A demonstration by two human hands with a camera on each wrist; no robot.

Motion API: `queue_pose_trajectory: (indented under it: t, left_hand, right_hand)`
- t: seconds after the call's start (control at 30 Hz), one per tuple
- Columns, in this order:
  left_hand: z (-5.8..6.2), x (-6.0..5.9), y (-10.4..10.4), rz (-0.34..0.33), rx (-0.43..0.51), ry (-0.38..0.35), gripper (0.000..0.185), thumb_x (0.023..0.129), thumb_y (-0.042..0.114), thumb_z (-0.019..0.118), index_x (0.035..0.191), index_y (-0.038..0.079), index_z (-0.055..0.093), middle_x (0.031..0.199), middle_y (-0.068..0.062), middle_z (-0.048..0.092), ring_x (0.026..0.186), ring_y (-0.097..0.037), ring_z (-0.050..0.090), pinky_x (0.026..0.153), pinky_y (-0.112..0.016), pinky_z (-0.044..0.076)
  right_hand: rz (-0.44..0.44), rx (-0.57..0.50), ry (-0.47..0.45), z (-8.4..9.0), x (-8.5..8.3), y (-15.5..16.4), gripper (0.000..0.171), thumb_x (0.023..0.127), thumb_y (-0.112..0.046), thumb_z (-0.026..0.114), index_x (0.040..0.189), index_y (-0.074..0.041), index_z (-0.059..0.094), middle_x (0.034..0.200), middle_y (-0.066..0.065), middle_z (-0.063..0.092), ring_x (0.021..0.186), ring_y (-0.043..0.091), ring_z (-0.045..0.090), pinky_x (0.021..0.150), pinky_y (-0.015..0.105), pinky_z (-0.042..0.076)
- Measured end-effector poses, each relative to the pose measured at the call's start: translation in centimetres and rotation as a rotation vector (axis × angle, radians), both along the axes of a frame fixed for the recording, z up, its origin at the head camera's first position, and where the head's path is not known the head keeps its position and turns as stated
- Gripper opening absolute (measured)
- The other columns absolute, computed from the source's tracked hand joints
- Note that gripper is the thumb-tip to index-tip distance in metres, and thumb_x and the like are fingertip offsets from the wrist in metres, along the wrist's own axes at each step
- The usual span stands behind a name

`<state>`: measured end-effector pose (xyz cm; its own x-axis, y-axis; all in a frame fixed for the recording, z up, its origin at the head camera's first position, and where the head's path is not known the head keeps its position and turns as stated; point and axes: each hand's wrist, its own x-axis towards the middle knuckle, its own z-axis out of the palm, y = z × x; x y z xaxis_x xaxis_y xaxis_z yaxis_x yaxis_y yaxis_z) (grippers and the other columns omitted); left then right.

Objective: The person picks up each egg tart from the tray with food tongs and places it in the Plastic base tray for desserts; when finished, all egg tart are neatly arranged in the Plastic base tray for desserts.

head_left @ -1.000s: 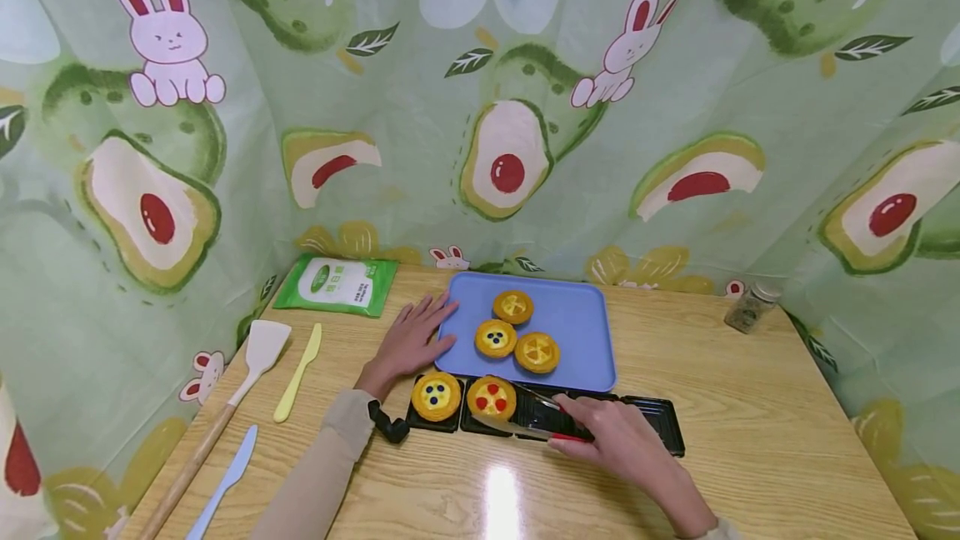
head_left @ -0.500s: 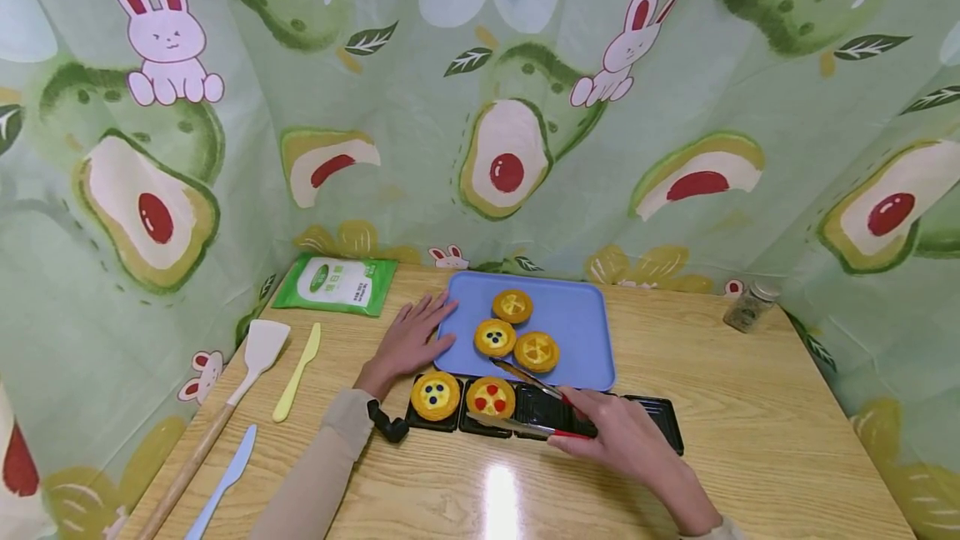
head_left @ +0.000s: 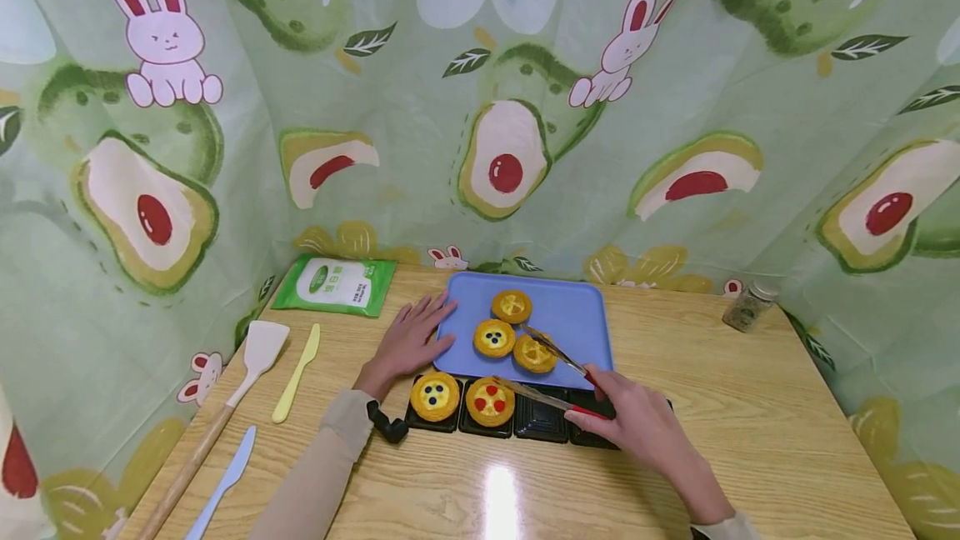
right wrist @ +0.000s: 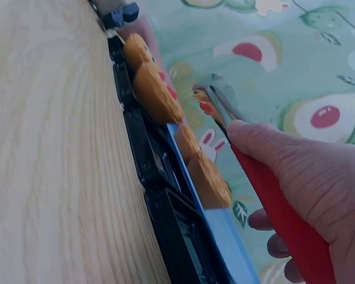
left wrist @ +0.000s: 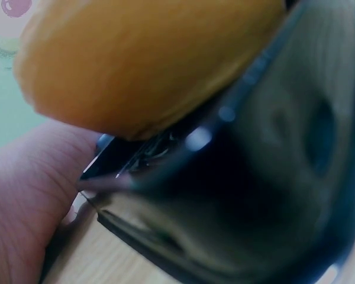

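Right hand (right wrist: 319,195) gripping red-handled metal tongs (right wrist: 257,171), tips raised above golden round tarts (right wrist: 157,94) seated in black plastic compartment tray (right wrist: 165,195) on pale wooden desk (right wrist: 53,165), light-blue tray (right wrist: 225,236) alongside.

Spatula (head_left: 258,354), knives (head_left: 298,372), packet (head_left: 335,282), jar (head_left: 751,305)

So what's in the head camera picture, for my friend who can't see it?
A person's right hand holds red-handled tongs open over a yellow tart on a blue tray, while the left hand rests flat beside the tray. Two tarts sit in a black tray on a wooden table.
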<state>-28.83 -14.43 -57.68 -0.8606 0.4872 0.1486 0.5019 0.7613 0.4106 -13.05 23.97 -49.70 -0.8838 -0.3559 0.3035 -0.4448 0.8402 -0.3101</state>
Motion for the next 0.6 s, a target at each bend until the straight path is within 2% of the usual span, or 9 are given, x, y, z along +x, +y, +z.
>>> queue_pose_trajectory:
  t: [0.13, 0.37, 0.43, 0.6]
  left_hand:
    - [0.0, 0.0, 0.0, 0.003, -0.004, -0.007, 0.069, 0.106, 0.054, 0.048, 0.167, 0.026, 0.030, 0.174, 0.002, 0.019, 0.161, -0.033, 0.016, 0.127, -0.058, 0.010]
    - [0.0, 0.0, 0.0, 0.003, 0.000, -0.013, 0.069, 0.106, 0.054, 0.049, 0.166, 0.027, 0.030, 0.174, 0.003, 0.018, 0.161, -0.032, 0.015, 0.127, -0.058, 0.010]
    - [0.0, 0.0, 0.0, 0.003, -0.001, -0.014, 0.069, 0.106, 0.055, 0.049, 0.166, 0.027, 0.030, 0.174, 0.004, 0.018, 0.161, -0.032, 0.015, 0.127, -0.058, 0.010]
    - [0.0, -0.1, -0.1, 0.002, -0.009, -0.014, 0.069, 0.106, 0.056, 0.047, 0.167, 0.028, 0.029, 0.174, 0.005, 0.017, 0.161, -0.031, 0.015, 0.127, -0.057, 0.010]
  right_hand:
    - [-0.053, 0.020, -0.030, -0.2, -0.4, 0.8, 0.063, 0.086, -0.059, 0.079, 0.126, -0.011, 0.068, 0.080, -0.012, 0.049, 0.053, 0.001, 0.031, 0.044, 0.021, 0.026]
    - [-0.116, 0.078, -0.082, -0.2, -0.7, 1.3, 0.065, 0.088, -0.063, 0.075, 0.125, -0.010, 0.067, 0.077, -0.009, 0.049, 0.056, 0.006, 0.040, 0.044, 0.026, 0.031]
    - [-0.134, 0.094, -0.102, -0.1, -0.7, 1.4, 0.069, 0.089, -0.063, 0.074, 0.132, -0.009, 0.066, 0.078, -0.008, 0.051, 0.057, 0.007, 0.042, 0.044, 0.026, 0.033]
    - [-0.148, 0.133, -0.093, -0.2, -0.8, 1.4, 0.071, 0.090, -0.062, 0.073, 0.134, -0.008, 0.065, 0.082, -0.003, 0.060, 0.056, 0.007, 0.047, 0.043, 0.027, 0.035]
